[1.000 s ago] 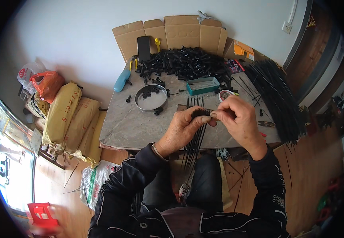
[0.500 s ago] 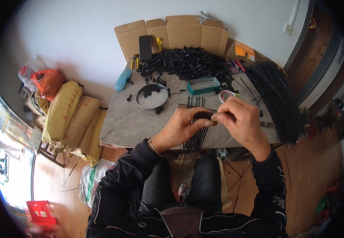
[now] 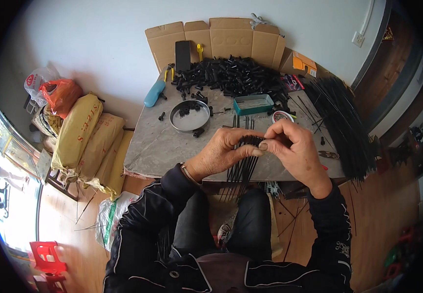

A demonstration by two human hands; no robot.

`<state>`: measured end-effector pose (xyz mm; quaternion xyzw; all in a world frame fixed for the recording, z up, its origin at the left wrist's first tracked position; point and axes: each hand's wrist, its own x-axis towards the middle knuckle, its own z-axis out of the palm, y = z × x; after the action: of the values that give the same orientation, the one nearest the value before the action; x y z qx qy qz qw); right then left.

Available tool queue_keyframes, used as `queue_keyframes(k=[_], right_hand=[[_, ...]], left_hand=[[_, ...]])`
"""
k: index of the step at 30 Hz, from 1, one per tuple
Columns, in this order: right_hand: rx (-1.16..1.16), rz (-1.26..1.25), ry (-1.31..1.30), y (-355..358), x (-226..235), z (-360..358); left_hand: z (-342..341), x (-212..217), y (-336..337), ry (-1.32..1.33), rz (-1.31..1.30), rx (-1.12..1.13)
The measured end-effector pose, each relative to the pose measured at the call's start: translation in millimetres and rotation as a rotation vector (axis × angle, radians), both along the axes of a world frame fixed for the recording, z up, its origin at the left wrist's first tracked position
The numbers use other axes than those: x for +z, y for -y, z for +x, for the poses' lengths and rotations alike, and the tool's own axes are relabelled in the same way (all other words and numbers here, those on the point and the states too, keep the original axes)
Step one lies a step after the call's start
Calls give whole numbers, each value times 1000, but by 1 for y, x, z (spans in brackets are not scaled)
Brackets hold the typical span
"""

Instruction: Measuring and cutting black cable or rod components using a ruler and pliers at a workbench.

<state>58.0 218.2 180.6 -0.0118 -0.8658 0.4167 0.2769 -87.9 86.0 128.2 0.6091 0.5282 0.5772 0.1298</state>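
Note:
Above the table's front edge, my left hand [image 3: 220,155] is closed around a small curved black piece with a ridged edge [image 3: 251,140], pinched between thumb and fingers. My right hand [image 3: 294,152] meets it at the piece's right end, thumb and fingertips pressed together; whatever lies between them is too small to make out. Several thin black rods [image 3: 235,188] run below and behind my left hand and stick out past the table edge. Whether they are joined to the ridged piece is hidden by my fingers.
On the grey table [image 3: 148,151] are a round metal dish [image 3: 192,131] with black bits, a green tin [image 3: 253,111], a small white tub [image 3: 281,117] and a heap of black plastic parts [image 3: 231,75]. A thick bundle of black rods [image 3: 341,122] lies right. Cardboard [image 3: 228,41] stands behind.
My right hand has turned and come slightly lower, its fingertips closer against the ridged piece. My left hand keeps its hold. The whole view has shifted slightly.

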Motion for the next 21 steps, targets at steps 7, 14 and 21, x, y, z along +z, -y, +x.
queue_keyframes(k=[7,14,21], right_hand=[[-30,266,-65,1,7,4],[-69,253,-139,0,-1,2],[-65,283,-123,1,4,4]], left_hand=[[-1,5,2,-80,-95,5],[3,4,2,37,-100,0],[2,2,2,-14,-94,8]])
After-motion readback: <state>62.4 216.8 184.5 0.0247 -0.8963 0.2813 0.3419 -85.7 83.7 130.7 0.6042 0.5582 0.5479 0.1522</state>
